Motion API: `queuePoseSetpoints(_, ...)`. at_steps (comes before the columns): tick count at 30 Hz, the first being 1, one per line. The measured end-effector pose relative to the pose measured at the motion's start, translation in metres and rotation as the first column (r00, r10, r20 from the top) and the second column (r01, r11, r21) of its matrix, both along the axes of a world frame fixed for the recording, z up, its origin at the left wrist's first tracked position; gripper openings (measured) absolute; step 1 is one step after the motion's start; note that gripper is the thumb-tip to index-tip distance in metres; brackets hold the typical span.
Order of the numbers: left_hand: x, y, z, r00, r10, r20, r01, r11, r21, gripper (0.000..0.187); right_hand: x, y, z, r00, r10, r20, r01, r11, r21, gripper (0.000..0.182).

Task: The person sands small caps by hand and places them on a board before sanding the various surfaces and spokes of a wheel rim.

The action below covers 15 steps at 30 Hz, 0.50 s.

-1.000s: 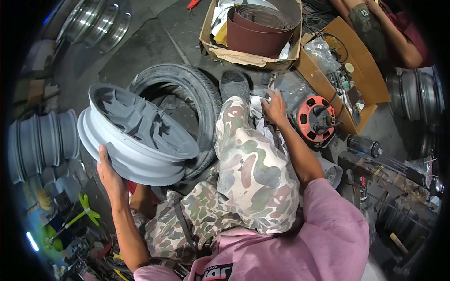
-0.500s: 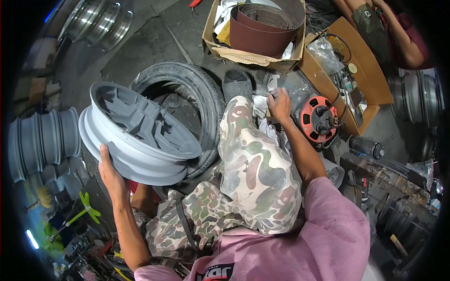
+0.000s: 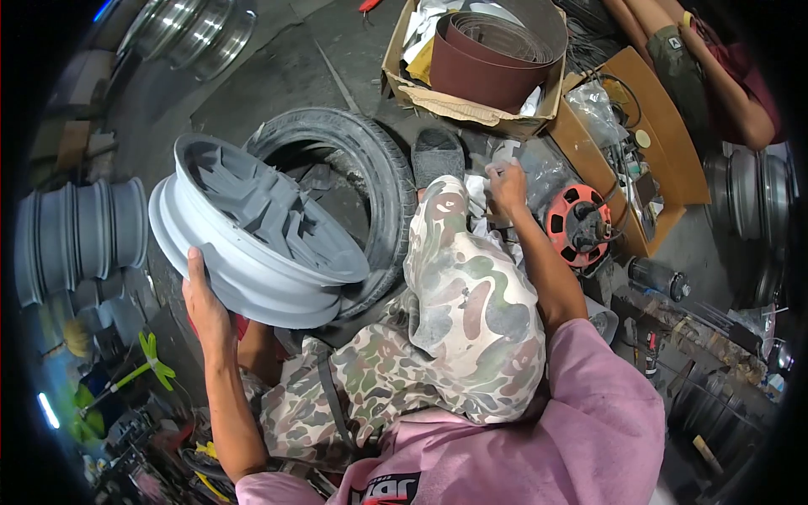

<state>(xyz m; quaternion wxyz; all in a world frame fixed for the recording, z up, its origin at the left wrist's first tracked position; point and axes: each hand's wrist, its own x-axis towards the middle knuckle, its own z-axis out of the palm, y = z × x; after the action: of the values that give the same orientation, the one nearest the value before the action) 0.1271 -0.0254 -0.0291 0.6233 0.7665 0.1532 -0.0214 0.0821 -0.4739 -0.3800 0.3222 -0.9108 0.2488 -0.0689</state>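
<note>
A grey wheel rim (image 3: 252, 244) with angular spokes rests tilted on a worn black tyre (image 3: 383, 177) lying on the floor. My left hand (image 3: 206, 307) holds the rim's lower left side, thumb on the outer wall and the other fingers hidden beneath it. On the far side of my raised knee, my right hand (image 3: 507, 187) has its fingers curled together beside scraps of white paper (image 3: 478, 202) and clear plastic (image 3: 543, 168). Whatever those fingers pinch is too small to make out. An orange and black reel (image 3: 578, 225) sits to the right of my right forearm.
A cardboard box (image 3: 471, 109) at the top holds a roll of brown abrasive (image 3: 488, 67). Right of it stands an open box (image 3: 673, 160) of tools and cables. More rims (image 3: 80, 240) are stacked at the left. Another person's arm (image 3: 732, 97) shows at the upper right.
My right hand's fingers have drawn together near the paper scraps. The view has shifted slightly, and the rim is still in my left hand.
</note>
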Motion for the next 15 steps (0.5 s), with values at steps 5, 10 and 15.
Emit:
queuePoseSetpoints(5, 0.0, 0.002, 0.0, 1.0, 0.012, -0.003, -0.012, 1.0, 0.012, 0.056, 0.001, -0.003, 0.026, 0.998, -0.059, -0.001, 0.059, 0.996, -0.064, 0.025)
queuePoseSetpoints(10, 0.0, 0.005, -0.001, 0.999, 0.026, -0.034, -0.025, 0.999, 0.041, 0.055, -0.009, -0.002, 0.003, 0.977, 0.211, -0.042, -0.21, 0.977, 0.026, 0.035)
queuePoseSetpoints(15, 0.001, 0.003, 0.0, 1.0, 0.005, -0.021, -0.004, 1.0, 0.02, 0.056, -0.01, 0.007, -0.011, 0.998, 0.057, -0.01, -0.057, 0.998, 0.021, 0.043)
